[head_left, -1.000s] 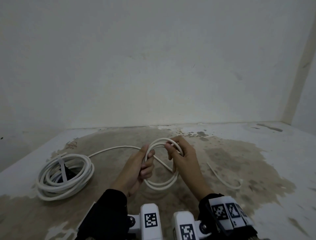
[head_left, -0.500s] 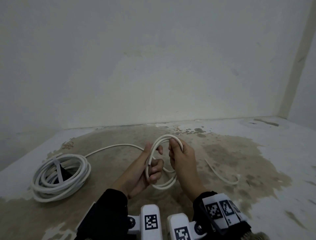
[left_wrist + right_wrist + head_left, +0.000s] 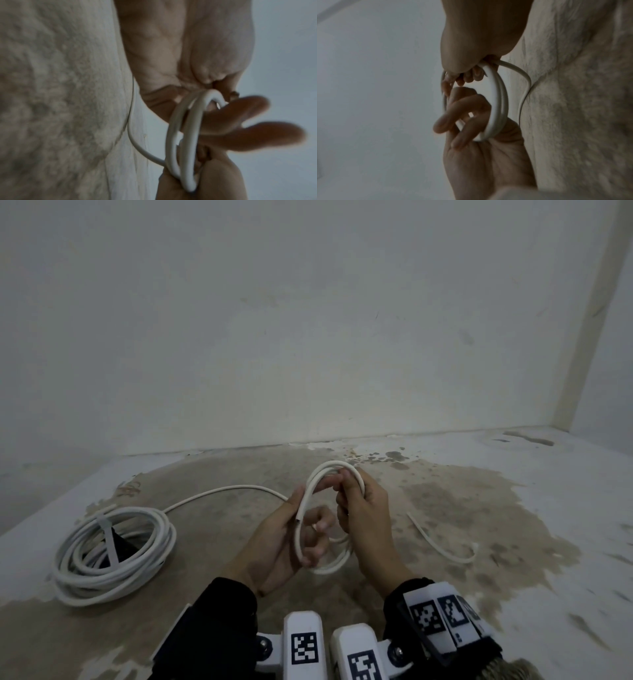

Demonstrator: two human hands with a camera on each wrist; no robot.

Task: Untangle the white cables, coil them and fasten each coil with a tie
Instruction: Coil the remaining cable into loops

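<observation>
Both hands hold a small coil of white cable (image 3: 328,471) upright above the stained floor. My left hand (image 3: 308,529) grips its left side, fingers curled through the loop, and a cut cable end (image 3: 298,520) shows by the thumb. My right hand (image 3: 346,484) pinches the top of the loop. A strand (image 3: 222,491) runs from the hands left to a big white coil (image 3: 144,573) bound by a white tie (image 3: 109,539). The left wrist view shows the loops (image 3: 190,135) over my fingers (image 3: 240,115). In the right wrist view the coil (image 3: 496,101) hangs from my right fingers.
A short loose piece of white cable (image 3: 442,546) lies on the floor to the right. Something dark (image 3: 121,546) sits inside the big coil. A white wall (image 3: 308,337) stands close behind, and a corner (image 3: 561,426) closes the right side.
The small coil has been squeezed narrower and lifted a little. My left fingers have curled through the loop, and the cable end now shows by the left thumb.
</observation>
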